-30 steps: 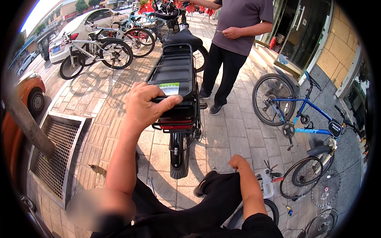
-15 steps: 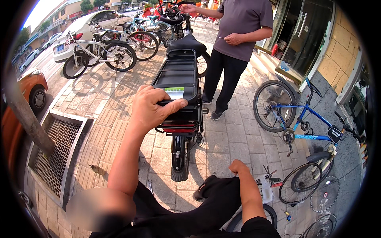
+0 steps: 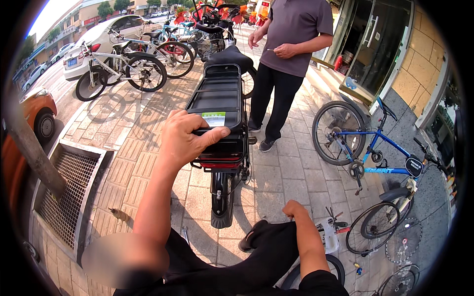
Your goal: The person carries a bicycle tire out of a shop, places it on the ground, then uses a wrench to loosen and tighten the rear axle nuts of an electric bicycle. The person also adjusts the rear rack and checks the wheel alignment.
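In front of me stands a black electric bike, its rear wheel (image 3: pixel 221 200) and red tail light toward me. My left hand (image 3: pixel 185 135) is closed round the near left corner of its flat black rear rack (image 3: pixel 217 93), the thumb lying over the near edge beside a green and white label (image 3: pixel 214 118). The black saddle (image 3: pixel 228 60) is beyond the rack. Over my right knee rests my right hand (image 3: pixel 295 209), fingers curled into a fist, nothing showing in it. My black-clad legs are bent close behind the rear wheel.
A person (image 3: pixel 296 29) in black trousers stands right of the bike, holding a small thin item. A blue bicycle (image 3: pixel 382 133), loose wheels (image 3: pixel 380 219) and a white tray of tools (image 3: pixel 330 237) are on the right. Left are a metal grate (image 3: pixel 66 190), a trunk (image 3: pixel 34 153) and parked bicycles (image 3: pixel 145 71).
The other person's hand has come off the handlebar and dropped to waist height. My view has shifted slightly. My left hand keeps its hold on the rack, and my right hand stays at the knee.
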Tool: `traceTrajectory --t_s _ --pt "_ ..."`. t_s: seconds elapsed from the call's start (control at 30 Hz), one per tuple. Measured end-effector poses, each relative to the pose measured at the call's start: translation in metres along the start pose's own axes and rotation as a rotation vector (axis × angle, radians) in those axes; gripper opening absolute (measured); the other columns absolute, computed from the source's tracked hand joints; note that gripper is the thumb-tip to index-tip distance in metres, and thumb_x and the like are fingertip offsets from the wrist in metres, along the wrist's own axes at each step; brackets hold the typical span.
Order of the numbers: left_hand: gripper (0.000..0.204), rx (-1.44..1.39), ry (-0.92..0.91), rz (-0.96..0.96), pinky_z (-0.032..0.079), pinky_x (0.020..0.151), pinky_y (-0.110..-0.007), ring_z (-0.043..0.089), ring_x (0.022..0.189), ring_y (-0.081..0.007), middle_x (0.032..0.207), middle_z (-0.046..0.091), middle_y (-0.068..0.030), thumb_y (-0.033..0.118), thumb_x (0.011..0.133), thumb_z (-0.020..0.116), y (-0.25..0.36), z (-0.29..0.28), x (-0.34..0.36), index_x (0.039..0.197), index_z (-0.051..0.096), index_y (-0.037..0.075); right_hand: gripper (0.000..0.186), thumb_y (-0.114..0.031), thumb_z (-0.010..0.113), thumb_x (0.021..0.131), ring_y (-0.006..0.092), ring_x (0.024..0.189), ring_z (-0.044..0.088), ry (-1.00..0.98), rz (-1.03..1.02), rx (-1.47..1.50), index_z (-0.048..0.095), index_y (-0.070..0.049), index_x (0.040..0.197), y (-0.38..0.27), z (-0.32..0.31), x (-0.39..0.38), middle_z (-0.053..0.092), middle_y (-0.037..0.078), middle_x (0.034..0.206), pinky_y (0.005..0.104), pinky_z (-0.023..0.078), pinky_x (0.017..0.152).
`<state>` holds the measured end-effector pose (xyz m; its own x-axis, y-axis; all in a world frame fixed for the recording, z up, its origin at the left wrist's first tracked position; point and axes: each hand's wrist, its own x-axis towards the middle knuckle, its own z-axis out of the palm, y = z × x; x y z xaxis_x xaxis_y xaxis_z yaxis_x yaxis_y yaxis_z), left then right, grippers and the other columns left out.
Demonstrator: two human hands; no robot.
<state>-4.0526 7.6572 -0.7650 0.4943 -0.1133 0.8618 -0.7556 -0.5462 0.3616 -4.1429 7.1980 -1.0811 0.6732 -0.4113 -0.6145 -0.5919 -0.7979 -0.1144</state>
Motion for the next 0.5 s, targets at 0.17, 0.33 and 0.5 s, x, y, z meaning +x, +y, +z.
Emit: traceTrajectory --t_s 0.17,0.33,0.5 --pt "0.048 -0.002 0.012 0.018 0.043 0.066 -0.039 0.053 0.062 -0.0270 0.059 0.057 -0.0067 0.042 0.071 0.093 0.002 -0.001 0.001 0.063 0.064 0.005 0.020 -0.014 0.063 0.082 0.0269 0.067 0.074 0.007 -0.005 0.003 0.070 0.000 0.068 0.018 0.013 0.029 0.071 0.016 0.070 0.0433 0.055 0.064" --pt "0.048 -0.017 0.000 0.010 0.044 0.066 -0.039 0.054 0.062 -0.0266 0.060 0.058 -0.0069 0.042 0.072 0.093 0.002 0.000 0.000 0.063 0.064 0.004 0.023 -0.018 0.064 0.079 0.0317 0.079 0.076 -0.024 0.022 -0.026 0.076 0.002 0.081 0.013 0.010 0.025 0.076 0.019 0.081 0.0436 0.058 0.076" --pt "0.048 0.008 -0.001 -0.016 0.044 0.066 -0.039 0.053 0.063 -0.0257 0.059 0.056 -0.0069 0.042 0.072 0.093 0.000 -0.001 -0.001 0.064 0.065 0.004 0.037 -0.037 0.064 0.089 0.0316 0.096 0.076 0.426 -0.121 0.010 0.079 -0.008 0.105 -0.013 -0.022 -0.005 0.078 0.017 0.096 0.0418 0.057 0.091"
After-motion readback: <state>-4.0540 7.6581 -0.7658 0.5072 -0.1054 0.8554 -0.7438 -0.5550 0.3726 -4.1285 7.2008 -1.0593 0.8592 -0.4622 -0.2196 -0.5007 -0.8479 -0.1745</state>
